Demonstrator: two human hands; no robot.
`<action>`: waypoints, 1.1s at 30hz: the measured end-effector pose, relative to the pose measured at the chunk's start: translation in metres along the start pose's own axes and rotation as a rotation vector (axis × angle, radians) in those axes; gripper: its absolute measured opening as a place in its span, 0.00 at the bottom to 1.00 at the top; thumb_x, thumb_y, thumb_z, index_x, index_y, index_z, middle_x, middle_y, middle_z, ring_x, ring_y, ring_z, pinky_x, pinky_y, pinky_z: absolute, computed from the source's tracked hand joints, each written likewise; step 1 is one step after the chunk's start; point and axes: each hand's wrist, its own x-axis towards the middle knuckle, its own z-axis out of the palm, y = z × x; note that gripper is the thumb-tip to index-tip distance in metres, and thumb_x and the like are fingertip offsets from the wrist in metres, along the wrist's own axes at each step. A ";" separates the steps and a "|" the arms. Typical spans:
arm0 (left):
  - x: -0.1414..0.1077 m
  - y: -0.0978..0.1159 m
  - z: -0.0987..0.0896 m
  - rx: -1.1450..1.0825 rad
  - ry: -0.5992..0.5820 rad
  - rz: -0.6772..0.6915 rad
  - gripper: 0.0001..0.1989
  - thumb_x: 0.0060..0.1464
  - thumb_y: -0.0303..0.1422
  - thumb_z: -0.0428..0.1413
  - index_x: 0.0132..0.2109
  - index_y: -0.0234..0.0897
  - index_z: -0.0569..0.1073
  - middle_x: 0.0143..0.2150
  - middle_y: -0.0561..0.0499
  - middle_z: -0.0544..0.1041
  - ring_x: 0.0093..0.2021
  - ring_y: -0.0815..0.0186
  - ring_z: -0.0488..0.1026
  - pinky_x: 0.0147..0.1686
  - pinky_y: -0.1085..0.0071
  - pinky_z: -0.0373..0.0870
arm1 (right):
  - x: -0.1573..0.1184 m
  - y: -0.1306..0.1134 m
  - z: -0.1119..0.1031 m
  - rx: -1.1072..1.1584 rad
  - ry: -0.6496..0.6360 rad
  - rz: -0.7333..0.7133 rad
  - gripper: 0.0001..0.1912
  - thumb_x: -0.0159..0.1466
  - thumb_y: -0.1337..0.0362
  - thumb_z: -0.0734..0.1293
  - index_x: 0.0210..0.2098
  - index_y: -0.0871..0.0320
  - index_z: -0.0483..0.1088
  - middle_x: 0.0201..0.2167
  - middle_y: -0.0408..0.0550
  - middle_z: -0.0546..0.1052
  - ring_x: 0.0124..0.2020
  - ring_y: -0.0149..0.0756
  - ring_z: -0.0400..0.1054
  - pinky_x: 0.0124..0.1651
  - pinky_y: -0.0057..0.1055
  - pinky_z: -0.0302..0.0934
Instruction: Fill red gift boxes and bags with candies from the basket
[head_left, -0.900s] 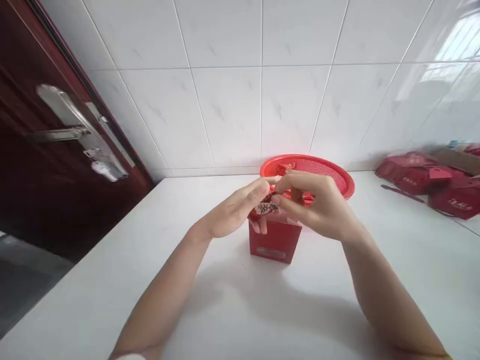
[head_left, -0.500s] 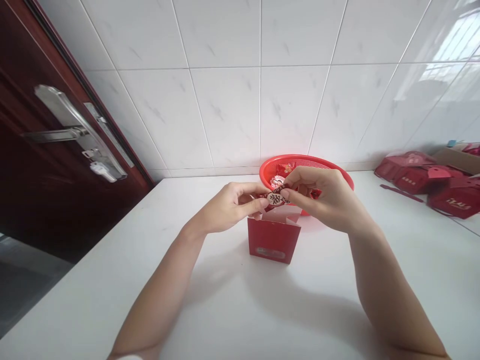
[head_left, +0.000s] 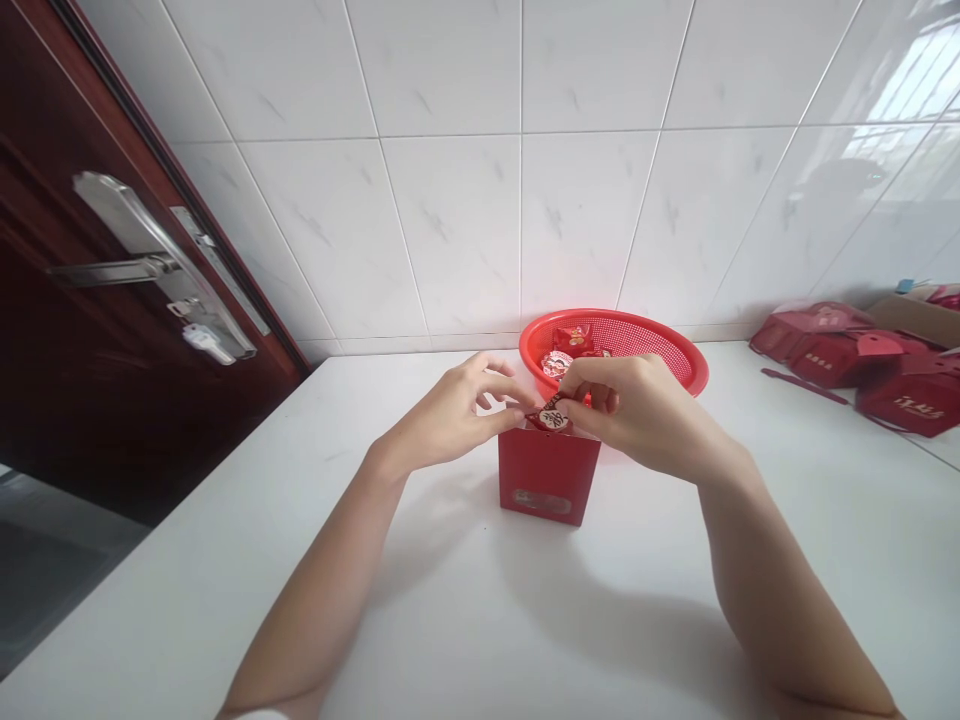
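Note:
My right hand [head_left: 649,415] pinches a wrapped candy [head_left: 553,417], dark red with a white patch and dark characters, at the top opening of a small red box [head_left: 549,475]. The box stands upright on the white table, its inside hidden by its front wall. My left hand [head_left: 454,410] is at the box's left rim, fingers spread apart, the tips near the candy's left end. Whether they touch it I cannot tell. Just behind my hands sits a red mesh basket [head_left: 660,335] with several wrapped candies [head_left: 573,340] in it.
Several red gift boxes [head_left: 844,355] stand at the table's right end, with a thin red strap [head_left: 806,388] beside them. A tiled wall [head_left: 450,230] closes off the back. Left of the table is a dark red door [head_left: 82,380] with a metal handle [head_left: 112,270] and keys.
The candy has come down from above the box to its opening. My left fingers have loosened from the candy and spread, while my right hand keeps its pinch.

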 end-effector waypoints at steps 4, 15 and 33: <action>0.003 0.001 0.000 -0.005 -0.031 0.011 0.08 0.60 0.37 0.57 0.40 0.48 0.82 0.50 0.52 0.76 0.47 0.61 0.76 0.48 0.65 0.74 | 0.000 0.000 0.002 -0.060 -0.024 0.010 0.08 0.63 0.70 0.66 0.29 0.56 0.74 0.28 0.42 0.78 0.24 0.28 0.64 0.27 0.28 0.51; 0.010 -0.004 0.008 -0.148 -0.029 -0.017 0.13 0.62 0.36 0.52 0.43 0.44 0.82 0.49 0.51 0.82 0.50 0.58 0.77 0.52 0.61 0.73 | -0.002 0.000 0.002 -0.122 -0.039 0.007 0.10 0.64 0.74 0.63 0.34 0.54 0.73 0.27 0.41 0.76 0.24 0.29 0.62 0.27 0.27 0.50; 0.023 -0.024 0.009 -0.262 -0.145 -0.119 0.22 0.57 0.38 0.60 0.58 0.41 0.76 0.60 0.45 0.77 0.57 0.53 0.75 0.56 0.58 0.72 | 0.018 0.020 0.013 0.040 -0.131 0.056 0.10 0.61 0.74 0.62 0.31 0.58 0.74 0.27 0.45 0.80 0.27 0.32 0.69 0.28 0.28 0.54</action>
